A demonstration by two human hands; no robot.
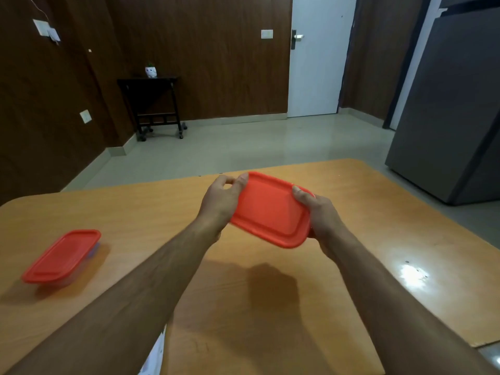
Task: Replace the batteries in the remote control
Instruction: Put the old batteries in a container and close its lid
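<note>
A red-lidded plastic box is held in the air above the wooden table, tilted with its lid toward me. My left hand grips its left end, thumb on the lid's edge. My right hand clasps its right end, fingers wrapped under it. What the box contains is hidden by the lid. No remote control or batteries show anywhere in view.
A second red-lidded clear box lies on the table at the left. A grey fridge stands to the right beyond the table. A small black side table and a white door are at the far wall.
</note>
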